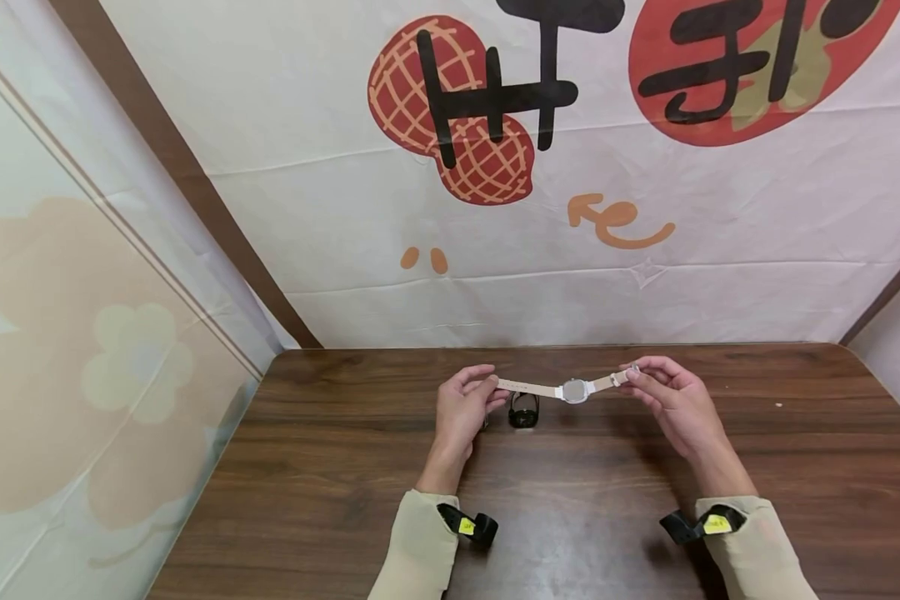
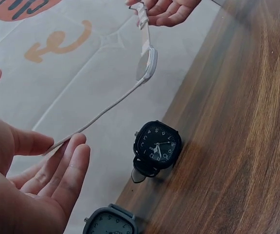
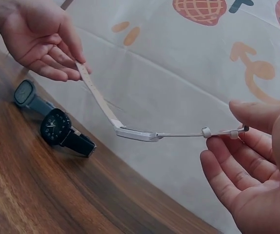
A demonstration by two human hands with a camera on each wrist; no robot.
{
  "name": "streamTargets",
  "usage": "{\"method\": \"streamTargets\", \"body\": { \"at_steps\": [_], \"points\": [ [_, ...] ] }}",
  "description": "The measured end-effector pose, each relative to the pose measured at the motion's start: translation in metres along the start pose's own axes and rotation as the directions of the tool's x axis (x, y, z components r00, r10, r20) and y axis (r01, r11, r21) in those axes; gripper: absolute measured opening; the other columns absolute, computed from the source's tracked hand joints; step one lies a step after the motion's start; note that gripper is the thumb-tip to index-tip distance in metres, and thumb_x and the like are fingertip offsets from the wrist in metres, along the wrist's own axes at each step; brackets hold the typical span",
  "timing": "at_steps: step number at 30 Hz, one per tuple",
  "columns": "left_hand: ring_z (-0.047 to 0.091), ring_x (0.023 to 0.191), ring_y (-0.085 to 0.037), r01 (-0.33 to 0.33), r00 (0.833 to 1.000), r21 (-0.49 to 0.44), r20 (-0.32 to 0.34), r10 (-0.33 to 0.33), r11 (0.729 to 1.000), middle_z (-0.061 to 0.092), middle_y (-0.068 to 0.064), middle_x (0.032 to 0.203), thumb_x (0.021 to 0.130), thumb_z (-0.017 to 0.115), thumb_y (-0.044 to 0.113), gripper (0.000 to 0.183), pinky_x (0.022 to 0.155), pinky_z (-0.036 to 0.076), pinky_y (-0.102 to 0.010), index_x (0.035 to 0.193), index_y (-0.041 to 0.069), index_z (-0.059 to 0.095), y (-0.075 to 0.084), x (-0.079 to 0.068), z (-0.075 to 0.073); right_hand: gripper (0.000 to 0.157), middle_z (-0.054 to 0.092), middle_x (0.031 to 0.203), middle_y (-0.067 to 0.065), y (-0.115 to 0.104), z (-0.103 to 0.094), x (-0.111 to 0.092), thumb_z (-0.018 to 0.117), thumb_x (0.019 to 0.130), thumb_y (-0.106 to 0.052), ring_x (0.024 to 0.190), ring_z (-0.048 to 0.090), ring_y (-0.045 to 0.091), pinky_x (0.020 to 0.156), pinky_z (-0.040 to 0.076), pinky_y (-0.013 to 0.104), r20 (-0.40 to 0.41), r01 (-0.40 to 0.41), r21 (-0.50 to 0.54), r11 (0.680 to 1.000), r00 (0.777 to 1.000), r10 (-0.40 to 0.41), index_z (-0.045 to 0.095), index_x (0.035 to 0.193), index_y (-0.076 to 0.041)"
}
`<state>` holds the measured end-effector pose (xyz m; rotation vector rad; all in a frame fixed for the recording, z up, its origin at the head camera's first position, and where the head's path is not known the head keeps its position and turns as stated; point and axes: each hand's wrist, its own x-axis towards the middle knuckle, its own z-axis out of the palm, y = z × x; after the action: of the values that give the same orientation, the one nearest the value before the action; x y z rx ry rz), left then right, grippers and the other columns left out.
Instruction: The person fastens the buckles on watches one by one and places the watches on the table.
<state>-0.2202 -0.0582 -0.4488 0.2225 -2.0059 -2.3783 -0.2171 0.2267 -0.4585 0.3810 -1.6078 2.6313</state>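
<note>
A white wristwatch (image 1: 574,391) is stretched out in the air above the table, its strap unfastened. My left hand (image 1: 461,412) pinches the strap's holed end between thumb and fingers. At the buckle end, my right hand (image 1: 678,408) holds the strap with thumb and fingertips. The beige strap side and a grey round of the case face the head view. Below it, a black watch (image 2: 158,145) with a squarish dial stands on the table, strap looped. Beside that is a grey-blue watch (image 3: 25,92), mostly hidden behind my left hand in the head view.
The brown wooden table (image 1: 330,483) runs back to a white printed cloth (image 1: 330,233) hanging behind it. Another printed panel (image 1: 82,400) stands along the left side. A tiny white speck (image 1: 778,405) lies on the table at right.
</note>
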Motion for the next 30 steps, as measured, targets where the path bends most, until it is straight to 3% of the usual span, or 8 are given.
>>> {"method": "streamTargets", "body": {
  "at_steps": [6,15,20,24,30],
  "points": [
    [0.073,0.078,-0.016,-0.015,0.999,-0.038,0.038,0.016,0.999,0.068,-0.028,0.113,0.099,0.060,0.007,0.025,0.075,0.059,-0.029,0.114,-0.011,0.066,-0.001,0.002,-0.002,0.016,0.074,0.093,0.005,0.003,0.006,0.000,0.055,0.097,0.007,0.086,0.071,0.014,0.080,0.058,0.029,-0.026,0.007,-0.006,1.000,1.000,-0.007,0.067,0.098,-0.004],
    [0.070,0.071,-0.010,-0.078,0.994,-0.110,0.068,0.086,0.991,0.073,-0.014,0.095,0.099,0.060,0.009,0.026,0.066,0.058,-0.023,0.110,-0.014,0.064,-0.003,0.004,0.001,0.010,0.076,0.090,0.006,0.000,0.013,0.003,0.059,0.097,-0.001,0.075,0.072,0.014,0.072,0.058,0.027,-0.098,0.006,-0.040,0.999,0.995,-0.010,0.067,0.093,-0.006],
    [0.069,0.068,-0.009,-0.070,0.992,-0.101,0.101,0.080,0.992,0.072,-0.023,0.106,0.102,0.057,0.019,0.031,0.062,0.054,-0.021,0.111,-0.010,0.059,-0.002,0.003,0.000,0.010,0.076,0.091,0.006,0.003,0.017,0.005,0.057,0.100,-0.005,0.071,0.069,0.013,0.066,0.058,0.025,-0.066,-0.003,-0.039,0.999,0.998,0.000,0.065,0.095,-0.007],
    [0.070,0.070,-0.012,-0.058,0.987,-0.138,0.143,0.078,0.989,0.069,-0.029,0.110,0.104,0.053,0.021,0.027,0.067,0.057,-0.026,0.111,-0.005,0.056,-0.004,0.001,0.003,0.010,0.076,0.091,0.005,0.005,0.018,0.004,0.053,0.102,-0.007,0.068,0.068,0.012,0.063,0.057,0.024,-0.040,-0.011,-0.017,1.000,0.999,0.010,0.062,0.097,-0.008],
    [0.070,0.074,-0.014,-0.076,0.981,-0.184,0.163,0.107,0.980,0.071,-0.023,0.101,0.100,0.059,0.013,0.015,0.073,0.058,-0.028,0.110,0.002,0.057,-0.007,0.000,0.007,0.013,0.075,0.090,0.006,0.010,0.022,0.002,0.051,0.101,-0.002,0.069,0.069,0.013,0.066,0.057,0.023,-0.033,-0.015,0.052,0.999,0.999,0.016,0.061,0.096,-0.009]
  ]
}}
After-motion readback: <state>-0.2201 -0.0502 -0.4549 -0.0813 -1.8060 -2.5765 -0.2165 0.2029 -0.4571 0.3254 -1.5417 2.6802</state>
